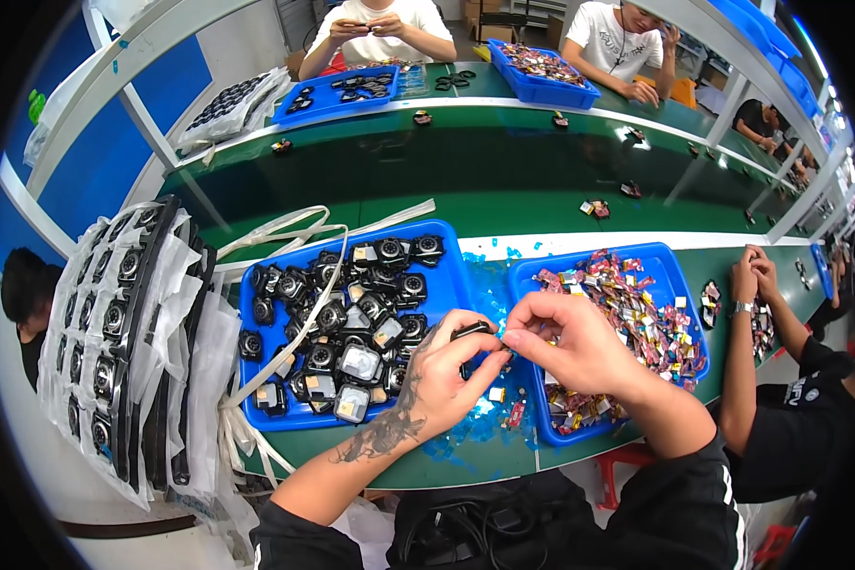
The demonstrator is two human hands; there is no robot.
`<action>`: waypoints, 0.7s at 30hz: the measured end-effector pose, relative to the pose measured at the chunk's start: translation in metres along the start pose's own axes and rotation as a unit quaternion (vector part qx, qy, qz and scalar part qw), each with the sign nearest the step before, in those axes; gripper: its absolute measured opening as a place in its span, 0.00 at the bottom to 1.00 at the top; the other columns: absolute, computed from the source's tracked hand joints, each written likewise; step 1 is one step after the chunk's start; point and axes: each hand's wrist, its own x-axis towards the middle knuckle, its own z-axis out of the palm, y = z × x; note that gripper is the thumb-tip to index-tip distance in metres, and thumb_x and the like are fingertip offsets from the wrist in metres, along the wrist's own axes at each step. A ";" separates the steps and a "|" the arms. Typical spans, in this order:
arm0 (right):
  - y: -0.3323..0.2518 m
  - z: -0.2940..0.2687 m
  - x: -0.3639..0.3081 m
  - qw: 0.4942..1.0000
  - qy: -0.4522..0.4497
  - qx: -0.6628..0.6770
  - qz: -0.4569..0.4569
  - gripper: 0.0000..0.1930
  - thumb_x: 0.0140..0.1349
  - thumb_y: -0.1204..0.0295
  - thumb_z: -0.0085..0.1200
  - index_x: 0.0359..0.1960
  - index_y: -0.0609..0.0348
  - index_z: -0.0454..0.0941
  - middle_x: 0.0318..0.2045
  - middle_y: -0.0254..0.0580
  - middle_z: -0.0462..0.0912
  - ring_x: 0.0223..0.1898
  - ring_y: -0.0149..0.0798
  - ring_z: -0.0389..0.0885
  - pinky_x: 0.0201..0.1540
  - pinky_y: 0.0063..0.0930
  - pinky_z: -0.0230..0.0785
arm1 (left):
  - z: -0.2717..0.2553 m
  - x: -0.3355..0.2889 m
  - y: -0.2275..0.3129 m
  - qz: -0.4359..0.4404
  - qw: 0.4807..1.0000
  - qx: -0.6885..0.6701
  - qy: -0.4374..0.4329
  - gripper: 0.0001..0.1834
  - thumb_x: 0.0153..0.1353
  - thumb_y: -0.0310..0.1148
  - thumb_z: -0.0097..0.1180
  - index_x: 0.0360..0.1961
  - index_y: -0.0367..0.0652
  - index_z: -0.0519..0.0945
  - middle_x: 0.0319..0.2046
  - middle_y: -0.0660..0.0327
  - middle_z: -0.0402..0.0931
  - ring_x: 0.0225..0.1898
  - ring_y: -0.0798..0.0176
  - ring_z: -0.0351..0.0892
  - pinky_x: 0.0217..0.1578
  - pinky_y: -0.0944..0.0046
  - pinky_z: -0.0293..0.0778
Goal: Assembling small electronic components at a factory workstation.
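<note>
Paired grip: my left hand (451,372) grasps a black casing (471,330), my right hand (576,340) pinches closed, contents hidden, probably peeling, next needing steady tension.

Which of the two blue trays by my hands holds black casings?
The left tray, heaped with black casings; the right tray holds small red and yellow parts.
</note>
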 end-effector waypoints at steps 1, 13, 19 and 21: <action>0.000 -0.002 0.000 1.000 -0.015 -0.003 0.012 0.08 0.64 0.71 0.56 0.35 0.65 0.79 0.28 0.39 0.82 0.32 0.30 0.80 0.33 0.26 0.73 | 0.000 0.000 0.000 0.013 1.000 0.012 0.003 0.05 0.55 0.24 0.64 0.33 0.36 0.82 0.41 0.55 0.76 0.38 0.64 0.80 0.36 0.68 0.76; 0.022 -0.002 0.003 0.960 -0.153 0.212 0.102 0.14 0.73 0.64 0.44 0.36 0.62 0.73 0.23 0.29 0.71 0.26 0.24 0.68 0.31 0.22 0.64 | -0.001 0.000 -0.001 0.102 0.993 0.047 0.026 0.06 0.52 0.21 0.66 0.32 0.36 0.83 0.42 0.55 0.76 0.39 0.63 0.79 0.36 0.68 0.75; 0.030 0.006 0.012 0.908 0.071 -0.405 -0.082 0.07 0.60 0.75 0.54 0.40 0.58 0.74 0.30 0.48 0.79 0.36 0.56 0.80 0.34 0.45 0.72 | 0.003 -0.001 0.002 -0.042 0.994 -0.078 0.064 0.05 0.56 0.23 0.64 0.34 0.37 0.82 0.40 0.61 0.75 0.34 0.72 0.76 0.29 0.73 0.71; 0.029 0.006 0.005 0.917 0.044 -0.385 -0.092 0.09 0.59 0.75 0.56 0.41 0.58 0.75 0.28 0.47 0.79 0.34 0.56 0.80 0.33 0.45 0.72 | 0.006 -0.004 -0.011 -0.083 0.978 -0.173 0.081 0.05 0.58 0.23 0.63 0.35 0.35 0.81 0.41 0.61 0.73 0.34 0.74 0.74 0.32 0.74 0.72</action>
